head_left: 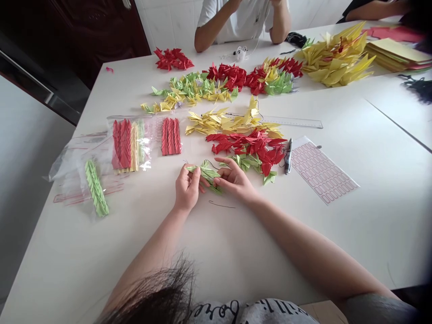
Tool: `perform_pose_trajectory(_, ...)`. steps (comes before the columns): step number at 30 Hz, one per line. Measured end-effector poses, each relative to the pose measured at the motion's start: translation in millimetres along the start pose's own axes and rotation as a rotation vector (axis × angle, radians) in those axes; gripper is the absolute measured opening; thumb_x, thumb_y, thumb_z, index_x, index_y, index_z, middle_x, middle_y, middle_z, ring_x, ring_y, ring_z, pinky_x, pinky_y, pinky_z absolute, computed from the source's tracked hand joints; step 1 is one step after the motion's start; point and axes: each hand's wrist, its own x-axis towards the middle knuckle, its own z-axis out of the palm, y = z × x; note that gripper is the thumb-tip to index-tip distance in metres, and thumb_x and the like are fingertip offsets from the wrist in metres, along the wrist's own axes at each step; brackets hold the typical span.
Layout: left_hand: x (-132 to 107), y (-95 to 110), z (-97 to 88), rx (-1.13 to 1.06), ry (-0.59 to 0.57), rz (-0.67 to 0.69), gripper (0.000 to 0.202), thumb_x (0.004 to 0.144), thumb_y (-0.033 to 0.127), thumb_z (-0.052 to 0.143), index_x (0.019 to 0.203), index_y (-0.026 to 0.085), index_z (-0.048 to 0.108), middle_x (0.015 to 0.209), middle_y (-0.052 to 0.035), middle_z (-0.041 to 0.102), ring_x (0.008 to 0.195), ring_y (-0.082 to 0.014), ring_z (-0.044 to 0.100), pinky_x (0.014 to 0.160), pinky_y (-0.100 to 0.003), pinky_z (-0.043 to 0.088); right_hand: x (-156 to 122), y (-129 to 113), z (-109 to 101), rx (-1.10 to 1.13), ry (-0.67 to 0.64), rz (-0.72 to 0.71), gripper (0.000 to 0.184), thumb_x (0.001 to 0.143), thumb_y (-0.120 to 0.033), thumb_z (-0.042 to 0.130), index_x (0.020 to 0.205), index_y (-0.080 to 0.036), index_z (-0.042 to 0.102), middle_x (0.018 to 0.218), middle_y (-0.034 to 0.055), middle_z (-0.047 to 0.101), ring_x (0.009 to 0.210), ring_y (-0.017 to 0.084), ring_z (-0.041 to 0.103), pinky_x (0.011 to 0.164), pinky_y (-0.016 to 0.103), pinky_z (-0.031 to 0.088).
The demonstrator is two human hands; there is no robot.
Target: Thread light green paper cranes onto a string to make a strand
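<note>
Hands meet mid-table: left hand is closed narrow on the left end of a green folded-paper row, and right hand pinches the other end with one finger stretched out flat above it. The row sits between the two hands, low over the white table; I can't tell if it touches. Fingers cover much of it, so I can't count the pieces or see how they join. A thin dark thread lies on the table just in front of the hands, apart from both. Just beyond the right hand are loose green pieces, then a red pile and a yellow pile behind it. A pen lies beside the red pile, with a label sheet next to it; its print is too small to read. A clear ruler is faint against the white. On the left are clear bags: one with a packed green strip, one with red and yellow strips under glare, and a red strip near them. At the far edge a second person is cut off above the chest, elbows on the table. At far right a big yellow heap and a paper stack are partly out of frame. My wearer's hair blocks the bottom edge
</note>
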Motion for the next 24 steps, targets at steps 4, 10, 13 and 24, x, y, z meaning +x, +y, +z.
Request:
perform_pose_trajectory(4, -1.8, 1.3, -0.2, 0.1, 0.04, 0.046, 0.032, 0.092, 0.052, 0.053, 0.091, 0.021, 0.049, 0.053, 0.005, 0.056, 0.043, -0.0101, 0.054, 0.042, -0.02, 0.043, 0.8, -1.1, -0.8, -0.006, -0.004, 0.007, 0.062, 0.082, -0.046, 0.072, 0.13, -0.026, 0.04, 0.073, -0.0044, 0.052, 0.064, 0.012, 0.05, 0.055, 0.024, 0.038)
perform_pose_trajectory(10, -1.2, 5.0, -1.2, 0.201, 0.157, 0.148, 0.029, 0.092, 0.048, 0.056, 0.086, 0.02, 0.05, 0.061, 0.0038, 0.054, 0.049, -0.0069, 0.051, 0.051, -0.018, 0.042, 1.9, -1.5, -1.6, -0.043, 0.031, -0.018, 0.062, 0.081, -0.048, 0.072, 0.129, -0.024, 0.041, 0.075, -0.0028, 0.056, 0.064, 0.012, 0.05, 0.057, 0.025, 0.04)
perform_pose_trajectory(13, -0.3, 4.2, -2.5, 0.176, 0.143, 0.146, 0.031, 0.091, 0.049, 0.055, 0.084, 0.019, 0.051, 0.063, 0.0028, 0.055, 0.049, -0.0068, 0.048, 0.049, -0.019, 0.04, 2.6, -0.8, -2.2, -0.06, 0.067, -0.039, 0.06, 0.08, -0.048, 0.072, 0.127, -0.023, 0.044, 0.075, -0.0027, 0.056, 0.062, 0.011, 0.048, 0.055, 0.024, 0.039)
perform_pose_trajectory(24, -0.5, 3.9, -1.9, -0.032, 0.068, 0.006, 0.038, 0.089, 0.056, 0.055, 0.078, 0.021, 0.046, 0.049, 0.007, 0.047, 0.037, -0.0092, 0.048, 0.035, -0.02, 0.037, -2.4, -2.7, -1.1, -0.346, -0.024, -0.139, 0.022, 0.09, -0.035, 0.059, 0.105, -0.019, 0.055, 0.077, -0.0009, 0.05, 0.061, 0.011, 0.045, 0.054, 0.025, 0.039)
